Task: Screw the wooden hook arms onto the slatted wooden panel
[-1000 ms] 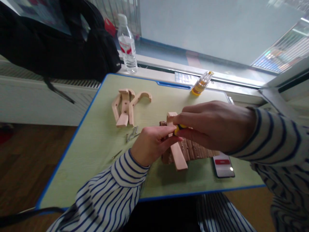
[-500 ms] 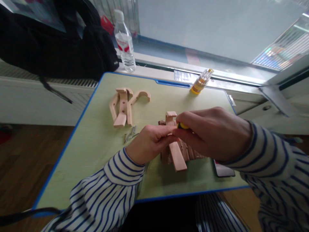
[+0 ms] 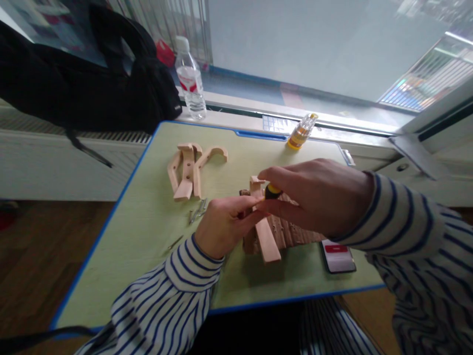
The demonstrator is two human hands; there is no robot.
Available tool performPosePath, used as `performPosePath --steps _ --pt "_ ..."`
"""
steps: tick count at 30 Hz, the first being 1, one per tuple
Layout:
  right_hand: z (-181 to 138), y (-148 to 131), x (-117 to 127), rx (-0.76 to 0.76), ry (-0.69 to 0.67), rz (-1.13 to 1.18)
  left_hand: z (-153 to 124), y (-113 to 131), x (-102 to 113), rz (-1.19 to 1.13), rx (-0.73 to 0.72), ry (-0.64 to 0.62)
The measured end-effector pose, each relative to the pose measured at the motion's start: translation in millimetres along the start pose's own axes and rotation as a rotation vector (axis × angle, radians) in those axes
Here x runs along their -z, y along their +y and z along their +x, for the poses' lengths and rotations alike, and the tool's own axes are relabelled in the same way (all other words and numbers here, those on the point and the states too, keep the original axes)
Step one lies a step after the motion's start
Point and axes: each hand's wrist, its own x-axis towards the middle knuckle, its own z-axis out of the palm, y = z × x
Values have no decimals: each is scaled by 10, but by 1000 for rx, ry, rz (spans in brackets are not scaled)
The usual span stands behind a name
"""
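Note:
My right hand [image 3: 314, 199] is closed around a yellow-and-black screwdriver [image 3: 272, 191], with part of its handle showing between the fingers. My left hand [image 3: 231, 219] pinches right at the screwdriver's front end; what sits between thumb and forefinger is hidden. Both hands are above a pale wooden hook [image 3: 268, 241] that lies across a brown, rough-edged wooden board [image 3: 288, 229]. The hook's curved end shows beyond my fingers and its flat end points towards me. Several silver screws [image 3: 198, 211] lie to the left of my left hand, and a single screw [image 3: 175, 242] lies nearer my sleeve.
More pale wooden hooks [image 3: 188, 172] lie at the table's back left. A phone [image 3: 338, 256] rests by the right front. On the sill stand a water bottle [image 3: 191, 81] and a black bag [image 3: 111, 84]. A clear-and-yellow bottle [image 3: 302, 131] stands at the table's back edge.
The view has shifted slightly, so the table sits lower. My right hand has turned a little and more of the screwdriver handle shows. My left hand keeps its pinch.

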Motion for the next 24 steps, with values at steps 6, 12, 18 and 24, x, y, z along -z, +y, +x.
performPosePath --steps 6,12,18,24 --pt "23 96 28 178 -44 -12 15 -10 8 -23 26 -30" --pt "-8 107 -99 167 13 14 39 -27 14 -119 16 -107" --pt "-44 41 -115 117 17 14 52 -61 38 -188 -5 -170" --pt "-50 -23 -138 50 43 -10 91 -86 69 -258 -68 -252"
